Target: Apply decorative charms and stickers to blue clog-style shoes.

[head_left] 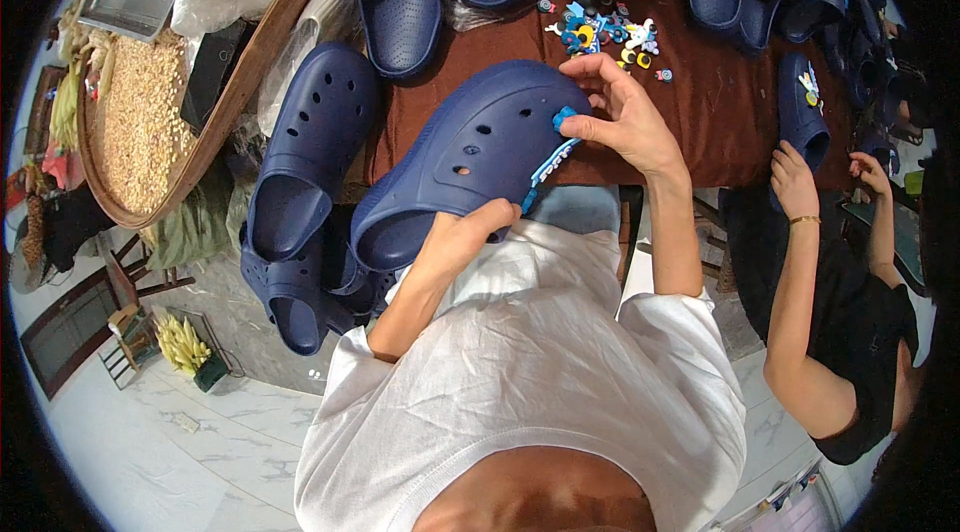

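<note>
A navy blue clog (420, 162) with round holes is held tilted in front of me, its toe up to the right. My left hand (465, 237) is closed on its near side by the foot opening, with part of the fingers hidden inside. At the toe, my right hand (625, 122) presses its thumb against a small blue shoe charm (563, 119), with fingers behind the toe. A long blue and white charm (552, 162) sits along the clog's right side. Several colourful shoe charms (600, 32) lie in a pile beyond my right hand.
More navy clogs stand left (315, 122) and along the back (400, 2) of the brown-covered table (700, 112). A wooden tray (215, 147) of pale grains is at far left. On the right, a co-worker's hand (795, 182) touches another clog (795, 102).
</note>
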The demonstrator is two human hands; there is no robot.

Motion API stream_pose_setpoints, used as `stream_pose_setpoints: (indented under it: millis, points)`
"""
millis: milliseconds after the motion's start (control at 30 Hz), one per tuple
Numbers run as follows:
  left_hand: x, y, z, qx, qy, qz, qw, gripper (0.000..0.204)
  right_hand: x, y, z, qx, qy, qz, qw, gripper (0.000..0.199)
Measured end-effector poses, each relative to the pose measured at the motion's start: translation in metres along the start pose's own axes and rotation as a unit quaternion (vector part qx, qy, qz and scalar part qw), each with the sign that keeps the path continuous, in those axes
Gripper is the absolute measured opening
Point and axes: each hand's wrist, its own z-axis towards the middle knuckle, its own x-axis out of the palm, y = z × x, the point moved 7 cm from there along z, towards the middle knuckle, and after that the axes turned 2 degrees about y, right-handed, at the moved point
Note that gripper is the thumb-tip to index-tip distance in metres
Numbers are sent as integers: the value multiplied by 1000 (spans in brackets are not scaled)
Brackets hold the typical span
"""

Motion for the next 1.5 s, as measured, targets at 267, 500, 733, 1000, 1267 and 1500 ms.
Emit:
stream_pose_setpoints:
  millis: [267, 500, 733, 1000, 1267, 1500]
  points:
    - [-8, 9, 5, -53, -5, -114, 992, 25, 6, 0, -3, 56, 34, 36, 997, 62]
    - [-6, 8, 1, -40, 14, -47, 998, 27, 8, -10, -1, 54, 54, 38, 996, 59]
    - [-10, 21, 0, -53, -14, 2, 998, 34, 19, -14, -6, -28, 65, -52, 996, 59]
    - [-7, 11, 0, -41, 5, 54, 998, 32, 23, -11, -11, -39, 23, -138, 989, 55]
    - [-13, 21, 17, -105, 32, -216, 970, 45, 12, -27, -9, -31, 24, -74, 996, 53]
    - [1, 14, 41, -86, 127, -430, 890, 70, 5, -39, -12, 20, 22, -56, 998, 53]
